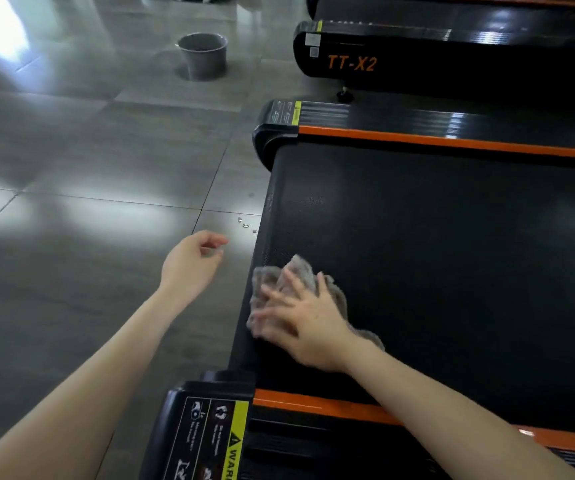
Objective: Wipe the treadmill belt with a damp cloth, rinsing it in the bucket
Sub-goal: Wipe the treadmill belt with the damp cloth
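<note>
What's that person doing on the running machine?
Someone is cleaning it. Their right hand presses flat on a grey cloth lying on the black treadmill belt, close to the belt's end. The left hand hangs loosely over the tiled floor beside the machine and holds nothing. The grey bucket for rinsing stands on the floor farther off, apart from the treadmill.

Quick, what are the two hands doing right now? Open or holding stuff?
Left hand: open, fingers loosely curled, holding nothing, over the floor.
Right hand: open, fingers spread flat, pressing the cloth on the belt.
</note>
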Demonstrator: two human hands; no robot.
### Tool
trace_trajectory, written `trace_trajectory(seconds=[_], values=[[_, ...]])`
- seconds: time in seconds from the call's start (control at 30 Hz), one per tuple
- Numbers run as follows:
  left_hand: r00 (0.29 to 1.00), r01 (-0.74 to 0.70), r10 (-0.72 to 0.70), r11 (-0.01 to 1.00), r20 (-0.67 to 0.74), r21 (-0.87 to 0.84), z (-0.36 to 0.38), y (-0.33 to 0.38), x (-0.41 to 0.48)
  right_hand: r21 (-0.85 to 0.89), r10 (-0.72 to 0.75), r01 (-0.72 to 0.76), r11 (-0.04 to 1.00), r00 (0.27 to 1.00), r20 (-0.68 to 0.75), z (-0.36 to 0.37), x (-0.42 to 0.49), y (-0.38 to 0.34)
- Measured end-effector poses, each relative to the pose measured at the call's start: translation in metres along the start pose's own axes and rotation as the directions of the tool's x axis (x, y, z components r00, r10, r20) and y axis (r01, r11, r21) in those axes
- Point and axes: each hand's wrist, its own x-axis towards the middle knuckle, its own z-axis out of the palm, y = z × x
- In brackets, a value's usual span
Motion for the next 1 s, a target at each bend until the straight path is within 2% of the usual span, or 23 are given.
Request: trace_trajectory(seconds=[0.07,0.2,0.43,0.5,0.57,0.63,0.7,0.77,0.83,0.9,0.93,0.97,1.0], values=[[1.000,0.020,-0.020,1.000,-0.011,0.002,-0.002,-0.001,0.002,-0.058,-0.091,0.094,0.994,0.995,0.048,0.001,-0.005,-0.005],[1.000,0.028,-0.028,0.999,-0.009,-0.018,-0.001,-0.003,0.008,-0.119,-0.118,0.127,0.985,0.990,0.075,-0.005,0.000,-0.002],[1.000,-0.012,0.012,0.994,0.003,-0.104,0.016,0.000,0.019,0.009,-0.202,0.202,0.979,0.979,-0.009,-0.001,0.026,0.027],[1.000,-0.003,0.002,0.994,-0.010,-0.113,0.020,-0.003,0.023,0.000,-0.105,0.105,0.994,0.988,-0.112,-0.008,0.052,0.052],[0.999,0.021,-0.024,0.994,-0.024,-0.108,0.027,-0.007,0.026,0.000,0.125,-0.128,0.992,0.969,-0.211,-0.026,0.085,0.083],[0.998,0.055,-0.055,0.998,-0.003,-0.030,0.036,-0.007,0.024,0.010,0.309,-0.316,0.949,0.919,-0.244,-0.045,0.114,0.107],[0.998,0.065,-0.065,0.998,0.009,0.028,0.047,-0.004,0.024,0.015,0.374,-0.382,0.924,0.896,-0.241,-0.049,0.124,0.113],[0.997,0.079,-0.079,0.997,-0.006,-0.009,0.058,0.004,0.025,0.034,0.325,-0.327,0.945,0.917,-0.231,-0.037,0.103,0.097],[0.993,0.118,-0.118,0.992,0.003,-0.041,0.072,0.016,0.032,0.022,0.137,-0.136,0.990,0.962,-0.236,-0.019,0.054,0.078],[0.981,0.182,-0.180,0.983,0.074,-0.023,0.090,0.025,0.037,-0.009,-0.041,0.040,0.999,0.982,-0.185,-0.013,0.004,0.079],[0.976,0.194,-0.193,0.981,0.104,-0.007,0.099,0.027,0.038,-0.019,-0.055,0.053,0.998,0.981,-0.186,-0.020,-0.008,0.093],[0.974,0.192,-0.192,0.981,0.120,0.012,0.107,0.026,0.037,-0.020,-0.007,0.002,1.000,0.976,-0.219,-0.031,-0.012,0.113],[0.975,0.184,-0.187,0.982,0.124,0.032,0.113,0.024,0.037,0.009,0.116,-0.118,0.993,0.955,-0.273,-0.044,-0.010,0.137]])
